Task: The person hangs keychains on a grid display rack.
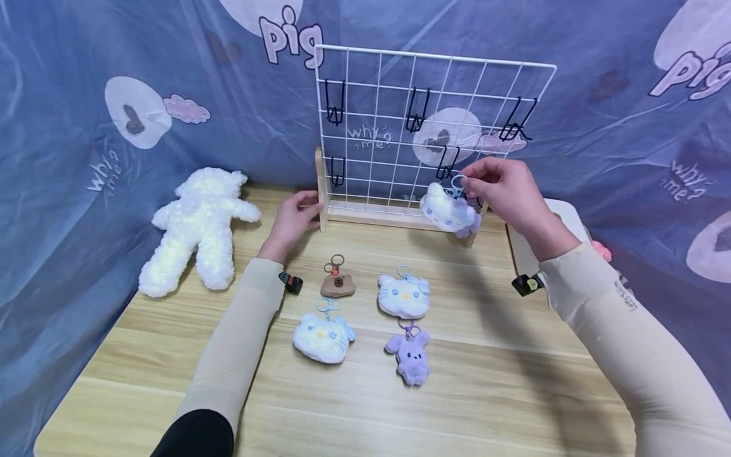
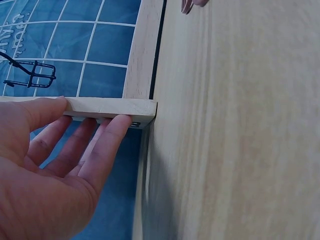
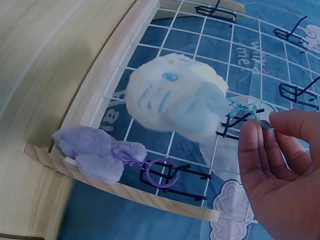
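My right hand (image 1: 508, 190) pinches the light-blue key ring (image 3: 265, 116) of a white plush cat-face keychain (image 1: 445, 209). The plush hangs in front of the white wire grid rack (image 1: 371, 136), and its ring overlaps a black hook (image 3: 232, 125) in the right wrist view. Beside it, a purple plush keychain (image 3: 95, 150) hangs by its ring from another hook near the wooden side foot. At the rack's other end my left hand (image 1: 292, 222) holds the wooden side piece (image 2: 110, 106), thumb on one face and fingertips on the opposite one.
More black hooks (image 1: 418, 111) sit on the grid. On the table (image 1: 485, 393) lie two white cat-face keychains (image 1: 404, 297), a brown one (image 1: 338, 284) and a purple rabbit one (image 1: 412, 358). A white plush bear (image 1: 200, 228) lies left; a white tray (image 1: 562, 212) stands right.
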Demonstrator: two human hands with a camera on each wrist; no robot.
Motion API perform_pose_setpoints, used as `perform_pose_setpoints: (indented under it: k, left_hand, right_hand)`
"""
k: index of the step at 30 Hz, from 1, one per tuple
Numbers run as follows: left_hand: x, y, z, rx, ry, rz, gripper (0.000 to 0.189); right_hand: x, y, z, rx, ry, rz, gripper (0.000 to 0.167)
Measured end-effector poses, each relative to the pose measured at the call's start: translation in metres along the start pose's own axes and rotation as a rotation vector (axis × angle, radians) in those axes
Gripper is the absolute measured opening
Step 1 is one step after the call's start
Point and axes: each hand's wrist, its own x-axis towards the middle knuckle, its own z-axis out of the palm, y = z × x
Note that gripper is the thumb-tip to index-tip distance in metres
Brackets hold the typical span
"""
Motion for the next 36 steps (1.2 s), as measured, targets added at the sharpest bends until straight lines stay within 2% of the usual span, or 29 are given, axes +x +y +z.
perform_pose_setpoints:
  k: [13,25,36]
  left_hand:
    - [-0.001,-0.002,0.001,-0.005,0.001,0.003,0.046]
    - [-0.003,0.000,0.002,-0.005,0.001,-0.010,0.046]
    - [0.000,-0.001,0.001,-0.010,0.008,0.005,0.045]
  right_hand:
    - [0.011,0.008,0.006,-0.032,-0.002,0.010,0.023]
    - [0.019,0.014,0.013,-0.033,0.013,0.015,0.020]
    - [0.028,0.015,0.015,-0.010,0.029,0.042,0.021]
